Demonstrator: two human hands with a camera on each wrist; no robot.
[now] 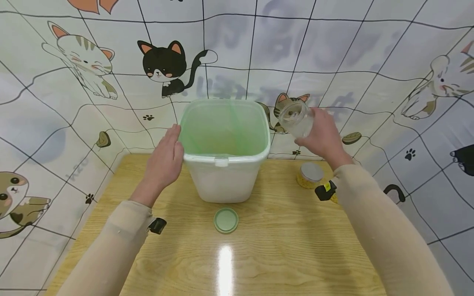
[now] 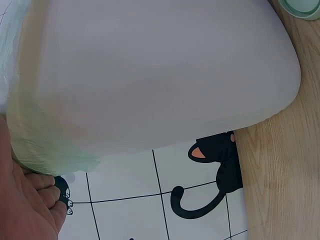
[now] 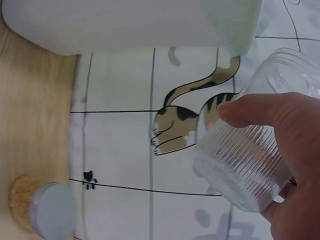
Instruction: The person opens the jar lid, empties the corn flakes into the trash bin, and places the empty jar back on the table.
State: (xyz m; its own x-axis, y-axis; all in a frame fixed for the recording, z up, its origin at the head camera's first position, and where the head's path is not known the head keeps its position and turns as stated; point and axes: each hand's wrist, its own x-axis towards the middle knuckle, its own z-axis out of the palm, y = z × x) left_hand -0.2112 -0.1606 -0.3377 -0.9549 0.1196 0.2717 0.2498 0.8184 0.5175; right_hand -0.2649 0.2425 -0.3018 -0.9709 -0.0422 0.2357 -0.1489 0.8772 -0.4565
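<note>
Your right hand [image 1: 326, 137] grips a clear glass jar [image 1: 296, 119], fingers and thumb curled around its ribbed body. You hold the jar tipped on its side, up in the air, with its open mouth pointing toward a white bin [image 1: 226, 172]. The jar hangs just beside the bin's right rim, near its back corner. In the right wrist view, your thumb [image 3: 265, 112] lies across the jar's ridged glass [image 3: 240, 165], and nothing can be seen inside it.

Your left hand [image 1: 164, 160] lies flat against the left side of the bin near the rim, fingers straight and held together. In the left wrist view only the edge of your palm [image 2: 25, 210] shows, beside the bin's smooth white wall [image 2: 160, 75].

The bin stands upright at the back of a wooden table [image 1: 259, 250], lined with a pale green bag [image 1: 222, 127] folded over the rim. A round green lid [image 1: 226, 220] lies flat on the table just in front of the bin, apart from it. To the right of the bin, below your right hand, stands a second jar [image 1: 310, 174] with yellow contents and a grey lid. Tiled wall covering printed with cartoon cats [image 1: 166, 65] surrounds the table.
</note>
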